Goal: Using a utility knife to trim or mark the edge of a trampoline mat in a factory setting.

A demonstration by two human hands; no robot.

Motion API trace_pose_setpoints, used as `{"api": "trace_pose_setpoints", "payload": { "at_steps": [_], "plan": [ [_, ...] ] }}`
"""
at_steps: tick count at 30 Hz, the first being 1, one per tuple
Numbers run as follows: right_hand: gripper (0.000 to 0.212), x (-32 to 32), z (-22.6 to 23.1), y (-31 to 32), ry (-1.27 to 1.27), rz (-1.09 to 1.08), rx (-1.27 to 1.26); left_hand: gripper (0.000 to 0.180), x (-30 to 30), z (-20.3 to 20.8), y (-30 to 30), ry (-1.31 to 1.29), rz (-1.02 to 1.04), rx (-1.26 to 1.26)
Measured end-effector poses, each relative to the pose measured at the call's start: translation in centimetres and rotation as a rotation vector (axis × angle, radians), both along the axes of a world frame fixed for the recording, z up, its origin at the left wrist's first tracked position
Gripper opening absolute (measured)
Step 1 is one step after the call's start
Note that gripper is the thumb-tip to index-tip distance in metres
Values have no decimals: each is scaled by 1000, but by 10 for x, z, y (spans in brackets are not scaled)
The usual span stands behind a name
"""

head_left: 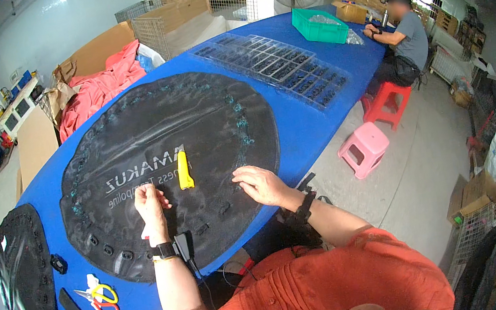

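A large round black trampoline mat (192, 118) with pale printing lies on the blue table. Over its near part, my left hand (152, 211) is raised with its fingertips pinched together; whatever they may hold is too small to make out. To the right, my right hand (258, 184) hovers at the mat's near right edge, fingers stretched out and holding nothing I can see. Between the two hands lies a yellow-handled tool (184, 171), perhaps a cutter, on the mat. Several small dark oval pieces (108, 249) sit along the mat's near left rim.
Scissors (102, 296) and a black strip (72, 308) lie at the table's left, beside another black mat (24, 275). Compartment trays (286, 64) and a green bin (319, 27) stand farther off. A person (406, 37) sits at the far right near a pink stool (364, 148).
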State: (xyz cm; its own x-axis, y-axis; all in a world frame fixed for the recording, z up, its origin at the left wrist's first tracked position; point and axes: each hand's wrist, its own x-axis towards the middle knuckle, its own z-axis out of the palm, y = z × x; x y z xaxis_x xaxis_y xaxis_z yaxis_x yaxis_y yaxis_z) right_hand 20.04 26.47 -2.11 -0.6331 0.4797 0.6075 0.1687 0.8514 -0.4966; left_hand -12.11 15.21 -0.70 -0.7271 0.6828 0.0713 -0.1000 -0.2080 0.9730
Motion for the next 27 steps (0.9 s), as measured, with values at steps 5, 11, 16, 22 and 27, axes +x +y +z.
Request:
{"api": "trace_pose_setpoints", "payload": {
  "at_steps": [5, 11, 16, 22, 27],
  "plan": [
    [17, 1, 1, 0, 30, 12, -20, 16, 2, 1, -1, -24, 13, -7],
    [17, 2, 5, 1, 16, -27, 5, 15, 2, 0, 2, -55, 8, -3],
    [19, 1, 10, -2, -14, -132, 61, 16, 9, 2, 4, -49, -10, 5],
    [22, 2, 6, 0, -66, -193, 105, 15, 16, 11, 1, -55, -27, 0],
    [26, 4, 6, -1, -163, -231, 110, 13, 19, 12, 0, -60, -24, 21]
  ]
}}
